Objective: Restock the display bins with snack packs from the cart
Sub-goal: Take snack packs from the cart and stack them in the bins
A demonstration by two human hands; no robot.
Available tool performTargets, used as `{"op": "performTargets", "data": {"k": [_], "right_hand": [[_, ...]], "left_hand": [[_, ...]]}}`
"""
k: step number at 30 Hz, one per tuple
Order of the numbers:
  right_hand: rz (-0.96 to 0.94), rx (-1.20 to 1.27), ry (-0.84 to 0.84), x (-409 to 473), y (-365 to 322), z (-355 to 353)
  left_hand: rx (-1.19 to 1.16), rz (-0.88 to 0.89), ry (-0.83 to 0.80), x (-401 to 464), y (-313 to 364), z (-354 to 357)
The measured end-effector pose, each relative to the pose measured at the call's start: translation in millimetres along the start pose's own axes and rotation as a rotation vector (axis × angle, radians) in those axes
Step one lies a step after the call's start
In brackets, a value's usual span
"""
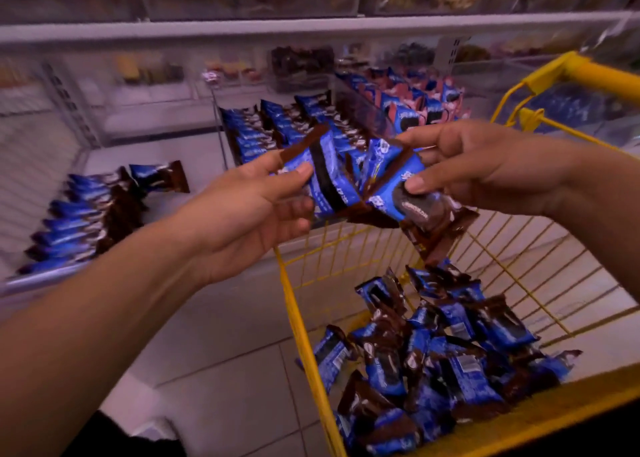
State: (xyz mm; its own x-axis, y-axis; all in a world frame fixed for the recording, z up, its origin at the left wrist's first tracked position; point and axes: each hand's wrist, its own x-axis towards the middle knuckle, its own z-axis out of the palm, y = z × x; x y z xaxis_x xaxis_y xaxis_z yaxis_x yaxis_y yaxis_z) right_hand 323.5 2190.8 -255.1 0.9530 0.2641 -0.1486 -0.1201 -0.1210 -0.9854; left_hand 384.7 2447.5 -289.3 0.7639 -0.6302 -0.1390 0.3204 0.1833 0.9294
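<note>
My left hand (256,207) pinches a blue-and-brown snack pack (329,179) between thumb and fingers. My right hand (485,169) grips a bunch of the same snack packs (398,186), one hanging down below it. Both hands are held above the front rim of the yellow wire cart (298,318). Many more loose packs (433,352) lie piled in the cart. On the shelf, one clear display bin (214,120) holds rows of upright packs (277,127), and another row of packs (79,221) stands to the left.
A bin of blue-and-pink packs (408,99) stands at the back right of the shelf. Higher shelves (242,26) carry other bagged goods and price tags. The cart's yellow handle (588,72) is at the upper right. Pale floor tiles (225,352) lie below.
</note>
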Motion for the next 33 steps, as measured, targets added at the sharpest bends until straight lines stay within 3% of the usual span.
{"op": "performTargets", "data": {"k": [6, 15, 19, 23, 28, 33], "right_hand": [[-0.107, 0.039, -0.001, -1.5, -1.2, 30.7], [-0.065, 0.17, 0.123, -8.0, 11.4, 28.8], [-0.095, 0.182, 0.156, -6.9, 18.4, 33.5], [-0.141, 0.179, 0.202, -5.1, 19.9, 34.3], [-0.055, 0.306, 0.33, 1.7, 16.0, 28.0], [-0.052, 0.447, 0.334, 4.7, 12.8, 31.8]], "left_hand": [[0.031, -0.036, -0.209, 0.6, 0.7, 9.6], [-0.104, -0.054, -0.206, 10.4, -13.0, 6.2], [-0.002, -0.051, -0.267, 13.6, -18.0, 7.6], [-0.011, -0.024, -0.231, 13.4, -22.6, 8.0], [-0.073, -0.019, -0.171, 14.9, -25.6, 3.6], [-0.099, -0.015, -0.1, 14.6, -28.1, 3.9]]}}
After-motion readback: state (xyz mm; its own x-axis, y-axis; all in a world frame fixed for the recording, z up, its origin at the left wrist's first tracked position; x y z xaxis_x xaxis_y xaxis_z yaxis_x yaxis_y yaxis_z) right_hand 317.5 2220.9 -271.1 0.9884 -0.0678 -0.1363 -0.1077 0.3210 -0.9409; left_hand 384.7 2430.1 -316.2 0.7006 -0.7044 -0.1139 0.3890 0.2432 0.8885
